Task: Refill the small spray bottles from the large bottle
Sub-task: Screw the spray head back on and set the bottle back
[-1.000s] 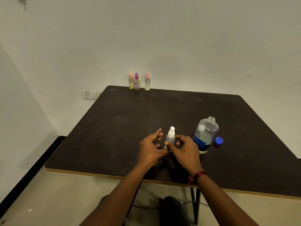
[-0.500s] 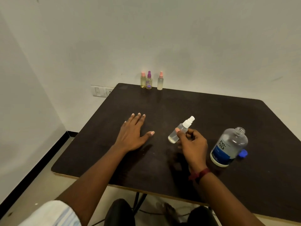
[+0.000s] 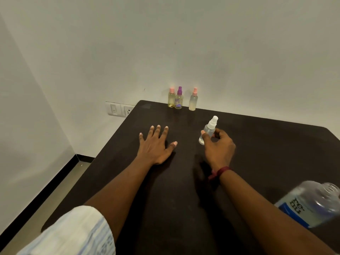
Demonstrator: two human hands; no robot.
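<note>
My right hand grips a small clear spray bottle with a white spray top, held tilted above the dark table. My left hand lies flat on the table with fingers spread, holding nothing. The large clear bottle with a blue label stands uncapped at the right edge of view, near my right forearm. Three more small spray bottles stand at the table's far edge against the wall: a yellowish one with a pink top, a purple-topped one and a pale one with a pink top.
A white wall runs close behind the table. A wall socket plate sits left of the table's far corner. The table's left edge drops to a floor with a black skirting strip.
My right hand lifted the clear spray bottle off the table and carried it forward. My left hand let go of it and moved left to lie flat. The view shifted closer and leftward.
</note>
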